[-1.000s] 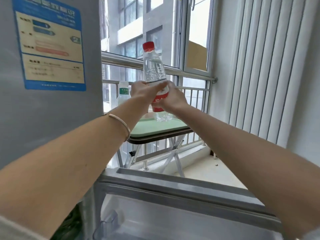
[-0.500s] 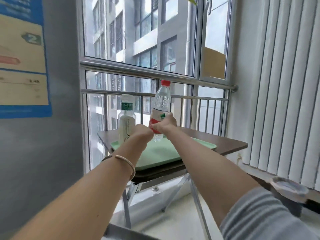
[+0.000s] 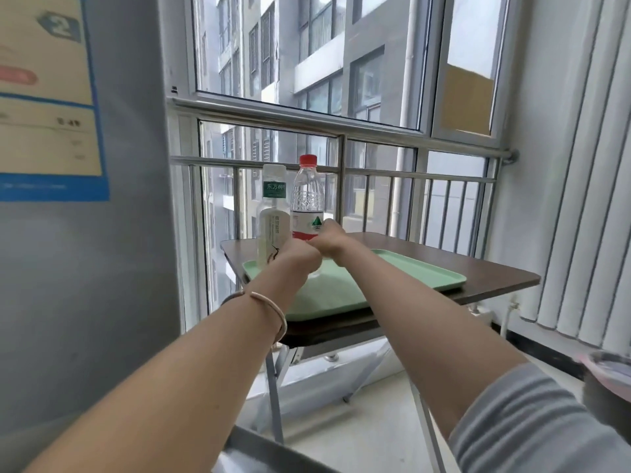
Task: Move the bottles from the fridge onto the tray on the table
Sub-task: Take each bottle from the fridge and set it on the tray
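Note:
A clear water bottle [image 3: 307, 199] with a red cap and red label stands upright on the far left part of the green tray [image 3: 403, 274]. My right hand [image 3: 329, 238] grips its lower body, and my left hand [image 3: 300, 259] is curled around its base from the near side. Just left of it a pale drink bottle [image 3: 273, 216] with a white cap and green label stands on the tray, almost touching the water bottle. The tray lies on a small brown folding table [image 3: 485, 268].
The grey fridge side [image 3: 88, 233] with a blue label fills the left. A metal window railing [image 3: 409, 175] runs behind the table. A white radiator [image 3: 580, 199] covers the right wall. A dark bowl-like object [image 3: 607, 387] sits at the lower right.
Both hands carried the red-capped bottle down from chest height to the tray beside the pale bottle. The left hand, clear of the bottle half a second ago, now wraps its base.

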